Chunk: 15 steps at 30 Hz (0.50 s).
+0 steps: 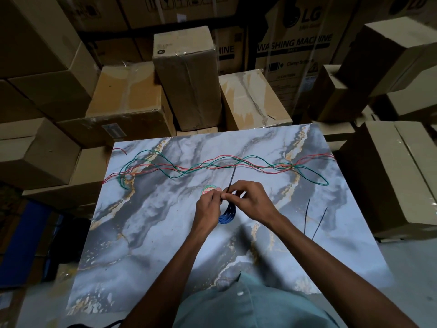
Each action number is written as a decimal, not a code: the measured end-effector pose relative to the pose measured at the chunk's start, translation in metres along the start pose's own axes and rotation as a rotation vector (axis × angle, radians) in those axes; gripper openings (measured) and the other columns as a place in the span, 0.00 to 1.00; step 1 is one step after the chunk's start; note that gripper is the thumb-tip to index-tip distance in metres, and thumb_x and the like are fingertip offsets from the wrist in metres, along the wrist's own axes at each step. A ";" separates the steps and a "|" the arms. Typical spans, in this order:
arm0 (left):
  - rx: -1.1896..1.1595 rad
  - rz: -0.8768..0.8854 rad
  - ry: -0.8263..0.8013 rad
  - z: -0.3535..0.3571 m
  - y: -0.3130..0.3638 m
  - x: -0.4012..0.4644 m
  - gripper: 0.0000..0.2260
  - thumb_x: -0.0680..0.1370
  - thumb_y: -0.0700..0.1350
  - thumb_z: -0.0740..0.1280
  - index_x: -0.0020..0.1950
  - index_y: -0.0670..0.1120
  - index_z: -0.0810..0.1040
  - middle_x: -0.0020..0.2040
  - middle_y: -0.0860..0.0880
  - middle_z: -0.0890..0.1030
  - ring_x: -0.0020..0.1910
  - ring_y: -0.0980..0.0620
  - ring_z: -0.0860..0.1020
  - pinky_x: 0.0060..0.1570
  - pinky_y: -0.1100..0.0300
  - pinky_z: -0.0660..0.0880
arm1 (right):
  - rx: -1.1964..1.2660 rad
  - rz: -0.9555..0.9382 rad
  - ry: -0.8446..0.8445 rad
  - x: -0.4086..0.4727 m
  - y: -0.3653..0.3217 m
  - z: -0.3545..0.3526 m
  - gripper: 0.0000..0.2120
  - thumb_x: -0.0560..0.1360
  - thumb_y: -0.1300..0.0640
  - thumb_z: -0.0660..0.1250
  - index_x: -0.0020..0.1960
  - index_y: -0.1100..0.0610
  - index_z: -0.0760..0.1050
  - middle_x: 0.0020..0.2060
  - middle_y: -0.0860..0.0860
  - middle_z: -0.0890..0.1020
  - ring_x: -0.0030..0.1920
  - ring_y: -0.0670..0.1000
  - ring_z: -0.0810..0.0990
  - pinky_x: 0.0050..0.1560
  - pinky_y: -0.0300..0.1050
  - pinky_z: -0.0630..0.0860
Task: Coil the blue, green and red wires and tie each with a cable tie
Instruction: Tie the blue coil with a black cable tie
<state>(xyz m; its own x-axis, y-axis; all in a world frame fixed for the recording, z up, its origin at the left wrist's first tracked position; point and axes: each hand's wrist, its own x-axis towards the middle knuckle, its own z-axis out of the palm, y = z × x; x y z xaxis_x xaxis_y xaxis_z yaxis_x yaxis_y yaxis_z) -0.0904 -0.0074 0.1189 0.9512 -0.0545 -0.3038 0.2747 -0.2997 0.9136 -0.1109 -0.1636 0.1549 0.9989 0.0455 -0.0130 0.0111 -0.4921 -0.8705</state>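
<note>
A table top [146,233] with a smooth, faintly sheened marble-look finish in grey, white and gold carries thin wires in smooth plastic-looking coating: a green wire [314,177] and a red wire [222,158] lie loose, and a blue wire [227,215] forms a coil. A thin black cable tie [232,177], matt and plastic in look, rises from the coil, and two more black cable ties [307,215] lie on the table top. Matt brown cardboard boxes [186,74], some sealed with shiny clear tape, stand behind, and soft teal woven shirt cloth [255,308] shows at the bottom.
</note>
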 end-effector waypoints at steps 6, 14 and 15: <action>0.026 0.031 -0.026 -0.002 -0.001 -0.005 0.16 0.80 0.56 0.60 0.35 0.54 0.77 0.28 0.50 0.71 0.29 0.54 0.69 0.38 0.53 0.69 | -0.002 0.113 0.006 0.012 0.004 -0.014 0.07 0.76 0.52 0.75 0.44 0.55 0.88 0.39 0.46 0.88 0.39 0.40 0.82 0.46 0.41 0.77; -0.204 0.035 -0.080 -0.007 0.008 -0.008 0.14 0.82 0.42 0.65 0.38 0.38 0.71 0.27 0.51 0.60 0.23 0.55 0.59 0.27 0.62 0.63 | 0.073 0.219 0.071 0.014 0.005 -0.010 0.07 0.72 0.50 0.79 0.40 0.54 0.88 0.30 0.45 0.85 0.33 0.43 0.82 0.43 0.47 0.81; -0.197 0.039 -0.054 -0.008 0.006 -0.007 0.14 0.82 0.42 0.65 0.38 0.37 0.72 0.27 0.50 0.61 0.24 0.54 0.60 0.27 0.62 0.64 | 0.074 0.209 0.069 0.013 0.003 -0.011 0.08 0.73 0.50 0.78 0.40 0.54 0.88 0.29 0.45 0.84 0.31 0.42 0.81 0.41 0.44 0.80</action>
<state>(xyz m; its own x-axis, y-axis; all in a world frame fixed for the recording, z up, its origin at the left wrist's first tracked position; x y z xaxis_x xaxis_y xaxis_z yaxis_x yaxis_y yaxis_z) -0.0943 -0.0013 0.1292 0.9542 -0.1151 -0.2760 0.2647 -0.1044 0.9587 -0.0973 -0.1736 0.1575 0.9800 -0.1118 -0.1648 -0.1969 -0.4196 -0.8861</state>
